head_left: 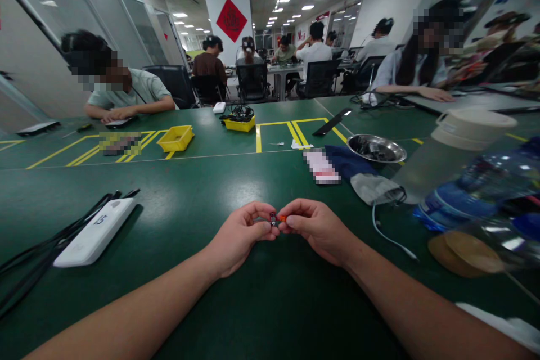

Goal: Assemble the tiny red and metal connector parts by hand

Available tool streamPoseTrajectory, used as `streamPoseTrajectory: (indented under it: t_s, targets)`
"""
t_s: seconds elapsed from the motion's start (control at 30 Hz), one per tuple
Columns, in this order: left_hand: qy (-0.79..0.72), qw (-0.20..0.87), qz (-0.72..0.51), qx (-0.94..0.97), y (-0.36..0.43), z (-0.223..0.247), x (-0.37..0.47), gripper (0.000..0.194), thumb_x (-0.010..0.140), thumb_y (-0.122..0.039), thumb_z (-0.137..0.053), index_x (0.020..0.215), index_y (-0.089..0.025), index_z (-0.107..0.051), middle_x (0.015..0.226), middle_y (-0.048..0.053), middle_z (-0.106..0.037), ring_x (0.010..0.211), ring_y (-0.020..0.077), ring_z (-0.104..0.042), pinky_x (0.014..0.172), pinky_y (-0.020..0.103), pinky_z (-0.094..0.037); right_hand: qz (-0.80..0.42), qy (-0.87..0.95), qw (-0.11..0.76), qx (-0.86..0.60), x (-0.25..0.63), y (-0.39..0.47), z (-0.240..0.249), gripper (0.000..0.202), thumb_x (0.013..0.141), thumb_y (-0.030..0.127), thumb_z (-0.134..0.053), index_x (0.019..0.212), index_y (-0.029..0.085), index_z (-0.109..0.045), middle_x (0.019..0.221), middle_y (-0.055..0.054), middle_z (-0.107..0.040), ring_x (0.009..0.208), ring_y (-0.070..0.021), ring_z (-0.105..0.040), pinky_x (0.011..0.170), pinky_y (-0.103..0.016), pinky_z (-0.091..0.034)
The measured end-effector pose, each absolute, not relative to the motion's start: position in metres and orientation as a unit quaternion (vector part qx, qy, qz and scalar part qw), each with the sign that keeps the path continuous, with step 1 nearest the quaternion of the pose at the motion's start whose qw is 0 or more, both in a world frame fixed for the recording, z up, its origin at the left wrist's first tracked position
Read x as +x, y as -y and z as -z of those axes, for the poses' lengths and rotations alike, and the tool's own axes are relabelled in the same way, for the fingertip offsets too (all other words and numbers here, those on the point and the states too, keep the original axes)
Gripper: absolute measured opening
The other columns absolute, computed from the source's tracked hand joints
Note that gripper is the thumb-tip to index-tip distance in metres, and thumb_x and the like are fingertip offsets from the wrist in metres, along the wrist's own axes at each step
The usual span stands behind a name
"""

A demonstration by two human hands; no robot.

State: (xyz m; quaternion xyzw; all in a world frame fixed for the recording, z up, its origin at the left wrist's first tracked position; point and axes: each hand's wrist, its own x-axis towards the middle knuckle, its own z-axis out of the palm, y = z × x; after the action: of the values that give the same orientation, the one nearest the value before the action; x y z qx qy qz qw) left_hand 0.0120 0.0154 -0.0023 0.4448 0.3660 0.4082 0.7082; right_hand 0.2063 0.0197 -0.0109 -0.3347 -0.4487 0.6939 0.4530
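Over the green table [189,197], my two hands meet fingertip to fingertip. My left hand [244,230] pinches a tiny dark reddish piece with a shiny metallic part [273,218]; its kind is too small to make out. Between the thumb and forefinger of my right hand [316,228] is a small orange piece [282,218], its tip pointing at the dark piece. The two pieces are very close; whether they touch I cannot tell. My fingers hide much of both.
At left lies a white power bank [99,233] with black cables. Farther back stand yellow bins [176,139] and a metal bowl [375,148]. A blue-grey pouch [371,185], a lidded jug [447,152] and water bottles [476,185] crowd the right. People sit around.
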Motion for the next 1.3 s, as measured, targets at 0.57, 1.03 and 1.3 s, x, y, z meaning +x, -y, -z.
streamPoseTrajectory:
  t_s: [0.57, 1.03, 1.3]
  targets:
    - [-0.366, 0.699, -0.413, 0.455, -0.015, 0.0032, 0.0135, 0.023, 0.078, -0.009, -0.066, 0.1, -0.015, -0.062, 0.085, 0.005, -0.068, 0.075, 0.0138, -0.067, 0.068, 0.023, -0.051, -0.657, 0.504, 0.45, -0.335, 0.2042, -0.0186, 0.0146, 0.016, 0.075, 0.018, -0.075, 0.09, 0.016, -0.07, 0.077, -0.002, -0.072, 0.069, -0.0133, -0.066, 0.07, -0.029, -0.051]
    - [-0.348, 0.726, -0.42, 0.419, -0.0151, 0.0008, 0.0127, 0.024, 0.079, -0.008, -0.062, 0.102, -0.015, -0.061, 0.091, 0.007, -0.069, 0.081, 0.0154, -0.067, 0.077, 0.028, -0.051, -0.636, 0.51, 0.453, -0.36, 0.2032, -0.0185, 0.0118, 0.013, 0.077, 0.016, -0.069, 0.09, 0.016, -0.07, 0.079, -0.003, -0.071, 0.073, -0.015, -0.066, 0.073, -0.031, -0.049]
    - [-0.366, 0.692, -0.422, 0.457, -0.0134, 0.0027, 0.0134, 0.027, 0.077, -0.014, -0.072, 0.101, -0.016, -0.061, 0.089, 0.005, -0.066, 0.08, 0.0153, -0.066, 0.075, 0.028, -0.05, -0.636, 0.514, 0.452, -0.357, 0.2035, -0.019, 0.0129, 0.014, 0.075, 0.015, -0.069, 0.089, 0.017, -0.071, 0.084, -0.004, -0.072, 0.073, -0.0159, -0.067, 0.064, -0.028, -0.048]
